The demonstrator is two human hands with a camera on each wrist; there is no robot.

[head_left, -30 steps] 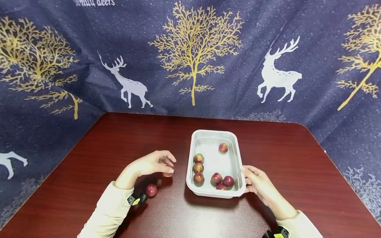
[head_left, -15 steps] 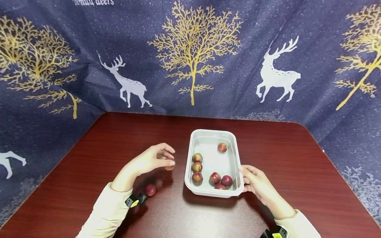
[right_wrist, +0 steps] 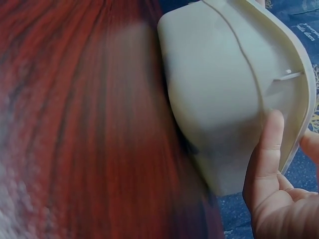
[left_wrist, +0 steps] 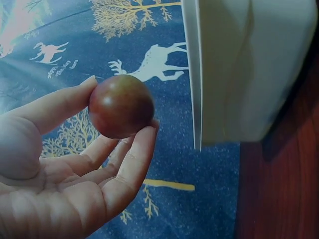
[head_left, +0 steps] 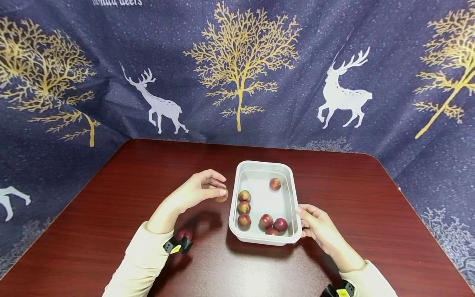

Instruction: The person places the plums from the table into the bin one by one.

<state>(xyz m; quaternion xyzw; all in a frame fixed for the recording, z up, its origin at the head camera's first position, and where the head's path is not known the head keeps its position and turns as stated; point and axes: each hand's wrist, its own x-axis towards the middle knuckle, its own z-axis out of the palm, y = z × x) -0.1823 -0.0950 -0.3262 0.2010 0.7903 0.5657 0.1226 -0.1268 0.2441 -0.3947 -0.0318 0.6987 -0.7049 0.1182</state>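
My left hand (head_left: 206,189) pinches a small dark red fruit (head_left: 222,196) between thumb and fingertips, raised just left of the white plastic tray's rim (head_left: 264,163). In the left wrist view the fruit (left_wrist: 121,105) sits at the fingertips (left_wrist: 144,137), close beside the tray wall (left_wrist: 239,74). Several similar red-yellow fruits (head_left: 243,207) lie inside the tray. My right hand (head_left: 315,225) grips the tray's near right corner. In the right wrist view its thumb (right_wrist: 266,149) lies against the tray's outer wall (right_wrist: 219,99).
One more red fruit (head_left: 184,234) lies on the dark red table (head_left: 122,194) beside my left wrist. A blue cloth backdrop (head_left: 237,70) with gold trees and white deer closes off the table's far and side edges.
My left hand has lifted the fruit off the table and carried it up and right toward the tray's left rim. The right hand has kept its hold on the tray corner.
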